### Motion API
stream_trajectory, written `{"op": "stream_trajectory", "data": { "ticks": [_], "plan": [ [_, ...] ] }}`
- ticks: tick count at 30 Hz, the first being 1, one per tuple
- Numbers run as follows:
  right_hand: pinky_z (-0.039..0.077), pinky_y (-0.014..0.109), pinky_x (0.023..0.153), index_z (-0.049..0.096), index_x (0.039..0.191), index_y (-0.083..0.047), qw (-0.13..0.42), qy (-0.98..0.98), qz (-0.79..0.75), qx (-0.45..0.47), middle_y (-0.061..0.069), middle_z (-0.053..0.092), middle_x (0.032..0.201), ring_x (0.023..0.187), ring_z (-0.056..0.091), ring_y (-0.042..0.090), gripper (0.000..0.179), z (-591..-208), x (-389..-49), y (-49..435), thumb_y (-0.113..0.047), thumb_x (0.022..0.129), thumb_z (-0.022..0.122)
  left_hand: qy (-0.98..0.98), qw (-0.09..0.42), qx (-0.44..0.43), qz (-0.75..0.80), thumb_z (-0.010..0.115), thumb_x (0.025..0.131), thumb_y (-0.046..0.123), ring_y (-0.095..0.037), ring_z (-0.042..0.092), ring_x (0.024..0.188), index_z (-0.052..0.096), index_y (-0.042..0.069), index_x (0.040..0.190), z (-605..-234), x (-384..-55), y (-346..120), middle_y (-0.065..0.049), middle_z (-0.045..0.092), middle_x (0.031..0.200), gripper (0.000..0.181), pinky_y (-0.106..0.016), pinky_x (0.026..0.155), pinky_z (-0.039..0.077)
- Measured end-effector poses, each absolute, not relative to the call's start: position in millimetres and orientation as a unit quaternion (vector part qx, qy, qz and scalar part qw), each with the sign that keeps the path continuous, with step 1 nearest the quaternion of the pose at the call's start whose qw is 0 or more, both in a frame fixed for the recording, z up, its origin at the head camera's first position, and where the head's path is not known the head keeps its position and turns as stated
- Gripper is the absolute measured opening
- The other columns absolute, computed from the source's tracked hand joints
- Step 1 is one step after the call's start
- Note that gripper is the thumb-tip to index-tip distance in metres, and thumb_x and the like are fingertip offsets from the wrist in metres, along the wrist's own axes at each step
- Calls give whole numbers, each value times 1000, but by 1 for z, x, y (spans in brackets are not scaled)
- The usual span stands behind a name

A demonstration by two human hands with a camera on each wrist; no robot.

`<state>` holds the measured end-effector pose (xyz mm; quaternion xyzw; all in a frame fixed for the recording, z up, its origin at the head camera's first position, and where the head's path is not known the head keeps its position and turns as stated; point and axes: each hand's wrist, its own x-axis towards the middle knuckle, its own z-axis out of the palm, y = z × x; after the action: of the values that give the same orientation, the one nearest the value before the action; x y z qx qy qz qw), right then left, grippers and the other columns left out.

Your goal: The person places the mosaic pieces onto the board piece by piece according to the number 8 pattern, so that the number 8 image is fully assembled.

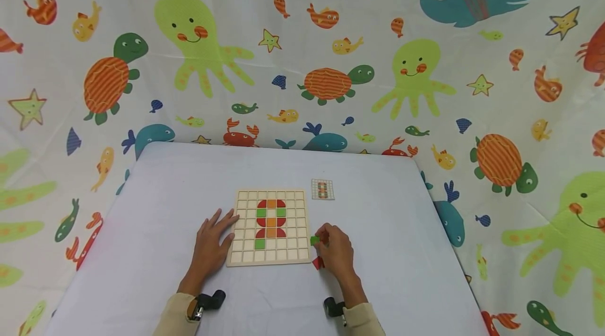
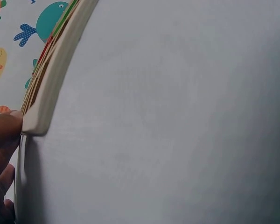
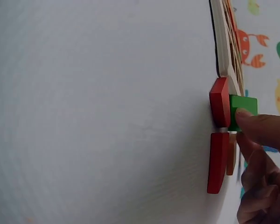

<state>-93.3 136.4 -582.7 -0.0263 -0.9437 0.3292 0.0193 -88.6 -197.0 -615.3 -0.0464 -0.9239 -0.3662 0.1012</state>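
A wooden grid board (image 1: 269, 263) lies on the table with red, orange and green pieces set in several of its squares. My left hand (image 1: 210, 244) rests at the board's left edge with fingers spread; in the left wrist view its thumb (image 2: 7, 126) touches the frame's corner. Beside the board's right edge, my right hand (image 1: 336, 252) pinches a green square block (image 3: 246, 101) between thumb and fingers. Close under that hand lie a red piece (image 3: 220, 103) with slanted faces, a second red piece (image 3: 218, 163) and a partly hidden orange piece (image 3: 231, 156).
A small pattern card (image 1: 323, 189) showing a coloured grid lies beyond the board's upper right corner. White cloth (image 1: 402, 252) covers the table. Behind it hangs a curtain (image 1: 283, 73) printed with sea animals. Each wrist carries a black camera mount (image 1: 211, 301).
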Motion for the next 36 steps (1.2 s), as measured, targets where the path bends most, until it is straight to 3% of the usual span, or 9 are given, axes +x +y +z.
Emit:
{"op": "stream_trajectory", "data": {
  "ticks": [8,23,30,36],
  "plan": [
    [42,24,57,70,93,-25,49,-933,357,-11,-9,64,83,68,52,8,25,-574,-92,132,-6,86,86,-923,110,-47,-367,70,96,1,-49,34,157,65,11,145,-615,-89,-196,-16,55,160,50,-74,126,18],
    [36,19,50,73,94,-22,0,-906,419,64,-10,66,82,58,46,0,20,-581,-90,83,-8,87,85,-922,112,-46,-366,71,95,1,-50,35,156,65,11,145,-613,-91,-195,-16,55,160,50,-75,126,18],
    [40,21,61,74,94,-23,2,-923,384,41,-12,62,79,69,50,2,17,-582,-91,67,-14,88,86,-924,103,-44,-366,71,96,3,-50,34,157,65,11,145,-618,-91,-197,-16,54,160,50,-75,126,19],
    [37,22,59,75,90,-23,3,-934,357,24,-11,60,75,68,49,4,14,-582,-91,60,-14,88,86,-923,101,-45,-368,71,96,2,-50,33,157,65,11,145,-618,-91,-198,-16,54,161,51,-74,126,19]
  ]
}}
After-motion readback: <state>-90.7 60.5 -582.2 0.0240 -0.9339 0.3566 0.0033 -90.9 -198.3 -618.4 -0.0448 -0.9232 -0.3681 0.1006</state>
